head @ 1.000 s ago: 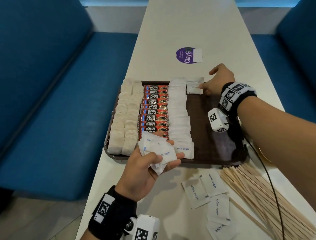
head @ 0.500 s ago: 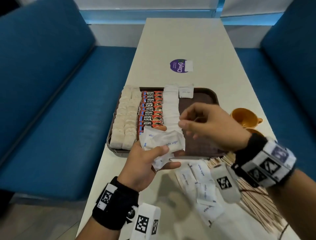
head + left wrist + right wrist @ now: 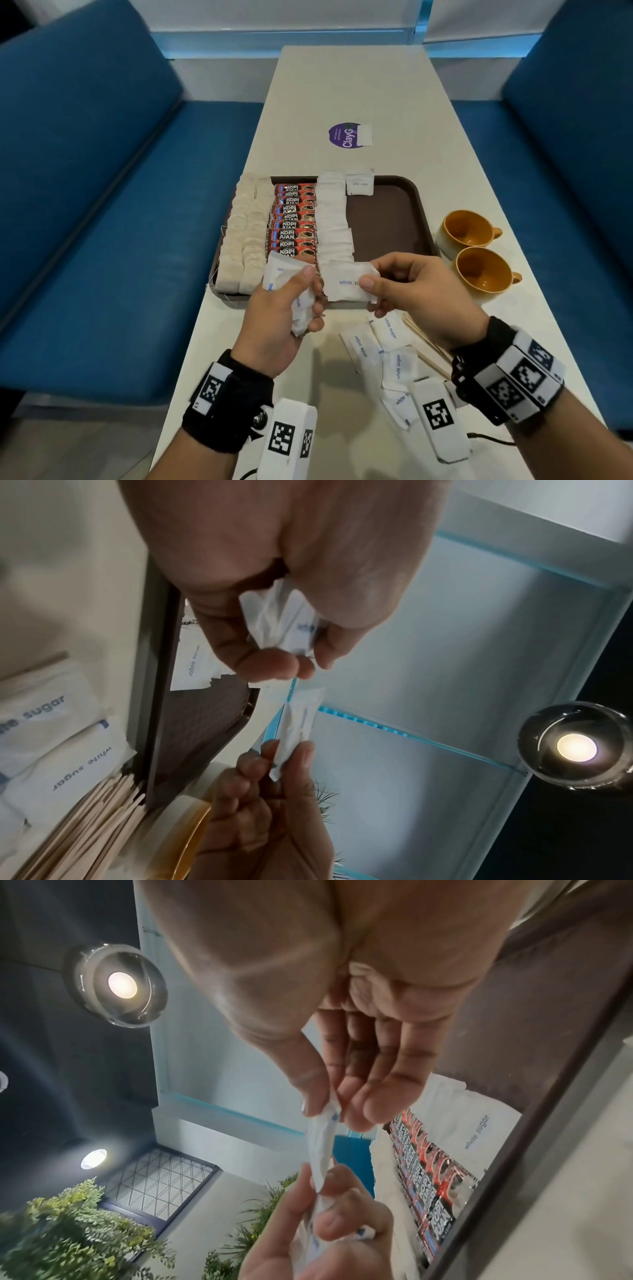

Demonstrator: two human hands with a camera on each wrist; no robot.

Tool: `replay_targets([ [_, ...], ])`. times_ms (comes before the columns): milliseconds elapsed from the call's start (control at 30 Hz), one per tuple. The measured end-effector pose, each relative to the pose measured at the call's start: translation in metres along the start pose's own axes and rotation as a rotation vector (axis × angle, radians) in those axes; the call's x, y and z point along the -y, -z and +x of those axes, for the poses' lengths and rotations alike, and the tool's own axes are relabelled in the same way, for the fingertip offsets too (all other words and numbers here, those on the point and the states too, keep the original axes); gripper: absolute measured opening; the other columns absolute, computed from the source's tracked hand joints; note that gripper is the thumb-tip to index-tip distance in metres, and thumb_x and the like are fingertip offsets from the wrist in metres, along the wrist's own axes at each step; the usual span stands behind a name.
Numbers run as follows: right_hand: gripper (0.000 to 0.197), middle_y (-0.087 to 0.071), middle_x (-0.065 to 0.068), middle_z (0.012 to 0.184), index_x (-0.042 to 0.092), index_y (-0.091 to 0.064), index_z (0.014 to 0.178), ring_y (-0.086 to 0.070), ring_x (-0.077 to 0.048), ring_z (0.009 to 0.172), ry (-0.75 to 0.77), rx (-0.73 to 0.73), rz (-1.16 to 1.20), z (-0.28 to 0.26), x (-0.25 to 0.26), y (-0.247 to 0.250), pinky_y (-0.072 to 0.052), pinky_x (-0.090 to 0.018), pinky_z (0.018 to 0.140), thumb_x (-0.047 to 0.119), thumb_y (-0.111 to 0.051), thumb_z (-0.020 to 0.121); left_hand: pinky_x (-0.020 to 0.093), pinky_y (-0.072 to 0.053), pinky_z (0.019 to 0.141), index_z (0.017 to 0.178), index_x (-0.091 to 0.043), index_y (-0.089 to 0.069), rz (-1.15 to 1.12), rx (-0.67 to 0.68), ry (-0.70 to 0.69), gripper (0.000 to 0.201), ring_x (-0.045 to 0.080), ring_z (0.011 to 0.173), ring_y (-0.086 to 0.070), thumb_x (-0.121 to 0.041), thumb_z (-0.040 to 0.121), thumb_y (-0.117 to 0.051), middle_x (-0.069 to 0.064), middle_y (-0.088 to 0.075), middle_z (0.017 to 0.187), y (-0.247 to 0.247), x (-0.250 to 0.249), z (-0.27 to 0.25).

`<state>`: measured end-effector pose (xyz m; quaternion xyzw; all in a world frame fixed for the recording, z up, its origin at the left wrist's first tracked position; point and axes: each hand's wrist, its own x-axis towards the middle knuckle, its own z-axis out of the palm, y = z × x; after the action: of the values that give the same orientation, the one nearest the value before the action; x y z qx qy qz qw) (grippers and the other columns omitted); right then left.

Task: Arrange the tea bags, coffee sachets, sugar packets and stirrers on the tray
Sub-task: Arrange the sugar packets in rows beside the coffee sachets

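a: we see the right hand (image 3: pixel 416 294) pinching one sugar packet (image 3: pixel 346 282) above the near rim of the tray (image 3: pixel 387 219) — thumb on top.

b: and the left hand (image 3: pixel 277 325) grips a bunch of packets (image 3: pixel 287 284); the stirrers (image 3: pixel 85 829) lie on the table beside the tray.

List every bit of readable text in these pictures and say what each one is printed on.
"KOPI JUAN": the red coffee sachets in a row on the tray.
"white sugar": the sugar packets, on the tray and loose on the table.
"white su": the packet pinched by the right hand; the thumb hides the rest.
"ClayG": the purple round sticker; its small print is unreadable.
Wrist markers: patterns, no words.
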<state>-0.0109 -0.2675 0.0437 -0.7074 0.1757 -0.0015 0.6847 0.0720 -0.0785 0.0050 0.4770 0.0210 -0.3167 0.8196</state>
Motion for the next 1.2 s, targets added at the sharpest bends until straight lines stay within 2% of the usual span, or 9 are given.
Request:
replay_targets([
  [133,0.017,-0.073,-0.025,0.089,0.000,-0.070,0.098,-0.069,-0.026,0.066,0.030,-0.134,0.003,0.000,0.002,0.002,-0.059,-0.027,0.058,0.009,-0.078,0.086,0.028,-0.042,0.050,0.104,-0.015,-0.064,0.030,0.045,-0.068,0.020,0.021,0.062,-0.052,-0.011,0.088,-0.075,0.011,-0.057,0.084,0.000,0.000,-0.002],
  [267,0.014,-0.074,-0.007,0.082,0.012,-0.072,0.095,-0.072,-0.024,0.072,0.120,-0.110,-0.150,-0.002,-0.001,-0.012,-0.063,-0.033,0.066,0.017,-0.081,0.086,0.040,-0.060,0.066,0.107,-0.014,-0.056,0.094,0.137,-0.092,0.027,0.027,0.079,-0.069,0.003,0.089,-0.066,0.014,-0.065,0.094,-0.009,0.005,-0.004],
  [400,0.009,-0.077,0.009,0.092,0.025,-0.077,0.102,-0.074,-0.010,0.087,0.173,-0.023,-0.277,-0.006,-0.005,-0.025,-0.061,-0.029,0.080,0.021,-0.073,0.095,0.065,-0.054,0.094,0.108,-0.013,-0.056,0.093,0.146,-0.103,0.025,0.037,0.104,-0.065,0.002,0.091,-0.067,0.021,-0.061,0.108,-0.013,0.009,-0.004],
  [567,0.024,-0.078,0.003,0.090,0.019,-0.078,0.100,-0.073,-0.011,0.083,0.148,-0.020,-0.222,-0.004,-0.005,-0.018,-0.059,-0.028,0.073,0.001,-0.063,0.096,0.041,-0.059,0.071,0.110,-0.014,-0.050,0.088,0.117,-0.084,0.037,0.032,0.089,-0.074,-0.002,0.083,-0.073,0.013,-0.072,0.103,-0.006,0.005,-0.002],
  [667,0.011,-0.072,0.001,0.086,0.023,-0.075,0.099,-0.068,-0.013,0.080,0.161,-0.132,-0.179,-0.001,-0.005,-0.014,-0.057,-0.027,0.072,0.019,-0.079,0.089,0.037,-0.057,0.060,0.102,-0.014,-0.055,0.088,0.068,-0.071,0.031,0.039,0.083,-0.074,-0.004,0.079,-0.072,0.018,-0.074,0.103,-0.006,0.005,-0.001],
  [800,0.036,-0.072,0.004,0.093,0.028,-0.074,0.107,-0.067,-0.013,0.085,0.101,-0.176,-0.179,0.003,-0.007,-0.009,-0.059,-0.025,0.075,0.037,-0.087,0.075,0.033,-0.056,0.054,0.103,-0.014,-0.056,0.072,0.065,-0.018,0.033,0.044,0.086,-0.074,0.002,0.081,-0.074,0.022,-0.072,0.107,-0.006,0.006,-0.001],
  [933,0.011,-0.079,-0.001,0.088,0.013,-0.078,0.095,-0.072,-0.019,0.071,0.046,-0.013,-0.125,0.004,-0.005,-0.009,-0.060,-0.027,0.064,0.018,-0.080,0.085,0.035,-0.057,0.057,0.106,-0.014,-0.061,0.110,-0.015,-0.064,0.035,0.030,0.087,-0.073,-0.005,0.077,-0.078,0.014,-0.071,0.101,-0.002,0.009,0.005],
  [1033,0.006,-0.077,-0.005,0.080,0.012,-0.078,0.088,-0.071,-0.022,0.066,0.036,-0.017,-0.164,0.004,-0.005,-0.008,-0.060,-0.028,0.062,0.017,-0.080,0.085,0.030,-0.051,0.051,0.091,-0.020,-0.066,0.130,-0.044,-0.112,0.026,0.024,0.075,-0.067,0.000,0.079,-0.079,0.008,-0.069,0.089,0.000,0.008,0.008],
  [1200,0.005,-0.077,-0.006,0.079,0.011,-0.078,0.087,-0.072,-0.022,0.065,0.002,0.005,-0.166,0.007,-0.004,-0.007,-0.060,-0.028,0.061,0.014,-0.080,0.085,0.026,-0.040,0.045,0.092,-0.018,-0.060,0.100,-0.071,-0.161,0.035,0.023,0.067,-0.059,0.014,0.082,-0.072,0.014,-0.061,0.087,0.003,0.009,0.012],
])
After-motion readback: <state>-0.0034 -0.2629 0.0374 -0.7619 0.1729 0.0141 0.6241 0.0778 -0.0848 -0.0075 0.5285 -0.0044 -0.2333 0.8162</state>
